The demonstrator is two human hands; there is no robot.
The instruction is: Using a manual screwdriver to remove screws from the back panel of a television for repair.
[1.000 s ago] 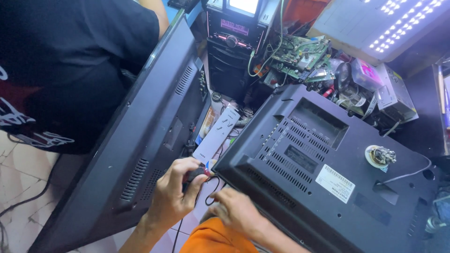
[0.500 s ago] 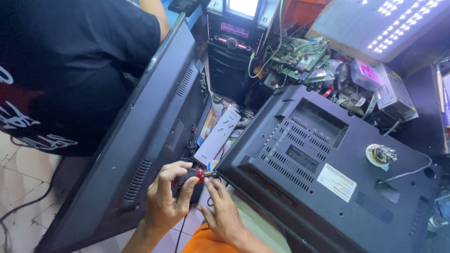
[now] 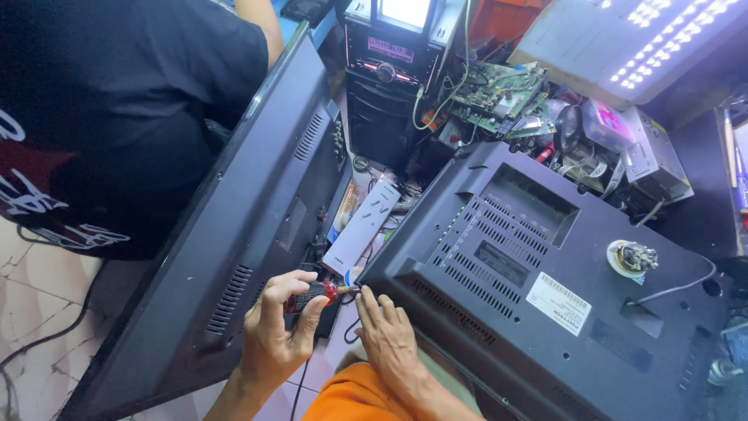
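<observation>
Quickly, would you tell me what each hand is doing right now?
Left hand: closed around a red-handled screwdriver.
Right hand: open, fingers flat on the edge of the black TV back, holding nothing.

A cracked, pale tiled floor [image 3: 35,300] is seen at lower left; a lit LED panel [image 3: 647,39] is propped at upper right.

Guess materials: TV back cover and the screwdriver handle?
TV back cover: likely moulded plastic, matt dark grey, with vent slots and ribs formed in. Screwdriver in the left hand: handle looks like red and black plastic or rubber; shaft barely visible.
</observation>
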